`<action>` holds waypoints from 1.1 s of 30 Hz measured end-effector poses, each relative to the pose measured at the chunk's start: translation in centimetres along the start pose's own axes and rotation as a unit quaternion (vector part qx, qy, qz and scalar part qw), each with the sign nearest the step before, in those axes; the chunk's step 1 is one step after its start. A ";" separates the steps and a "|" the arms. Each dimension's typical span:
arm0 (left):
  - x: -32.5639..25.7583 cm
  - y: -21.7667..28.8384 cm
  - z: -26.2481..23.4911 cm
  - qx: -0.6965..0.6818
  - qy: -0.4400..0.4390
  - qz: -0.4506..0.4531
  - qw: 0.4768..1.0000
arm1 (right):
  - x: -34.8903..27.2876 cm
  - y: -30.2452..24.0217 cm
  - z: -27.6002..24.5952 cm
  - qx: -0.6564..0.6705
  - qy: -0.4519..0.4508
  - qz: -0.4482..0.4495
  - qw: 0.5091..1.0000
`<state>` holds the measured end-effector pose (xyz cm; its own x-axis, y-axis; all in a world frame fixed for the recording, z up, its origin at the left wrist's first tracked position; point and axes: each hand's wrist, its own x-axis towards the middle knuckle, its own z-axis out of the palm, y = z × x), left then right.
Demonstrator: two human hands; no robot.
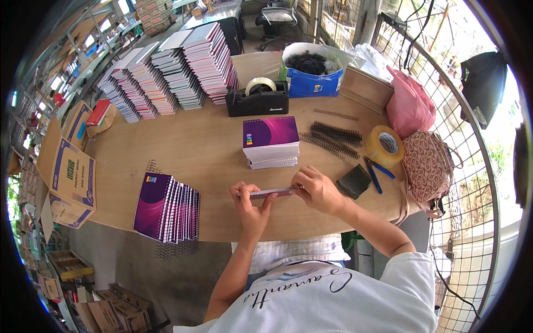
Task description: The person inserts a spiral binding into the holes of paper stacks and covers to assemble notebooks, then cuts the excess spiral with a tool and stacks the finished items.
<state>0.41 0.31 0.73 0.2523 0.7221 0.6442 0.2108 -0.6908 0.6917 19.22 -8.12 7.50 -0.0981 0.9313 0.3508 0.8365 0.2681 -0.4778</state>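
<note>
Near the front edge of the table I hold a small notebook (pixel 280 192), seen nearly edge-on. My left hand (pixel 252 210) grips its left part, fingers behind and thumb along the near side. At its right end the fingers of my right hand (pixel 315 187) are pinched together; a dark bit of coil seems to show there, too small to be sure. Just beyond my hands stands a stack of purple-covered pads (pixel 270 133) with punched edges. To its right lie loose black spiral coils (pixel 336 137). Left of my hands, a row of spiral-bound purple notebooks (pixel 166 208) leans over, coil ends sticking out.
Tall stacks of notebooks (pixel 189 64) line the far left, beside a black tape dispenser (pixel 258 104) and a blue box of coils (pixel 313 84). Rightward are a tape roll (pixel 384 145), blue-handled pliers (pixel 376 176), a dark block (pixel 354 181) and bags (pixel 426 172). An open carton (pixel 72 172) stands left.
</note>
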 end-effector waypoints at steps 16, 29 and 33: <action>0.3 -1.0 -3.0 -0.053 -0.111 -0.005 0.992 | -6.0 4.1 -8.4 0.019 0.062 0.232 0.971; 0.6 0.9 0.5 -0.088 -0.147 0.018 0.985 | -1.2 2.3 -4.6 0.124 -0.171 0.131 0.969; 0.6 1.5 1.4 -0.103 -0.158 0.024 0.982 | -1.4 3.2 -4.3 0.349 -0.157 0.111 0.917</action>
<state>2.17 -0.33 1.69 0.5439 0.6191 0.5665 0.0049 -0.6774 0.7356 24.35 -9.67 8.99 -0.2088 0.9778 -0.0147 0.3171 0.0535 -0.9469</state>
